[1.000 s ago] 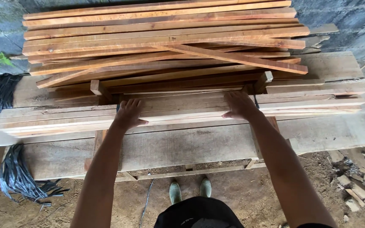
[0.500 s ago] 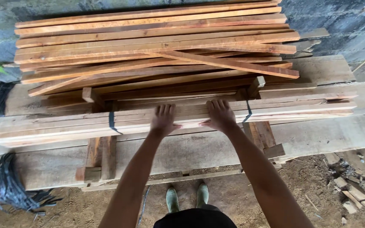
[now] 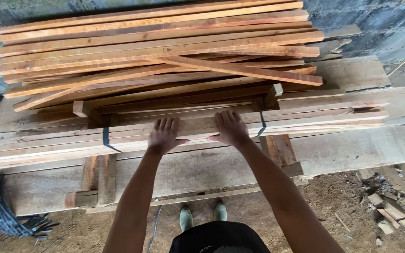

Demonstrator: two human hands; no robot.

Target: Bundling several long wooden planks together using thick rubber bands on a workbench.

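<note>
Both hands flat on a strapped bundle of pale slats (image 3: 305,122), which lies lengthwise across wooden crosspieces (image 3: 100,173) over a wide plank (image 3: 352,150) serving as counter.

Left hand (image 3: 164,136): fingers spread, palm down on the bundle's top, thumb hooked over the near edge. Pressing, not gripping.
Right hand (image 3: 230,127): same posture, just beside the left, near the right black strap (image 3: 262,124). A second strap (image 3: 106,139) binds the left part.

Risks, as judged:
- Hands sit close together at mid-length; the long bundle could pivot or sag at the ends if shifted from here.
- Open palms give little hold; slats could slide toward the feet (image 3: 202,216) below.
- Rough sawn edges: splinters likely.
- Loose reddish planks (image 3: 155,47) stacked behind, one lying crosswise, could shift if jolted.
- Rubble (image 3: 390,211) on the ground right: poor footing.
</note>
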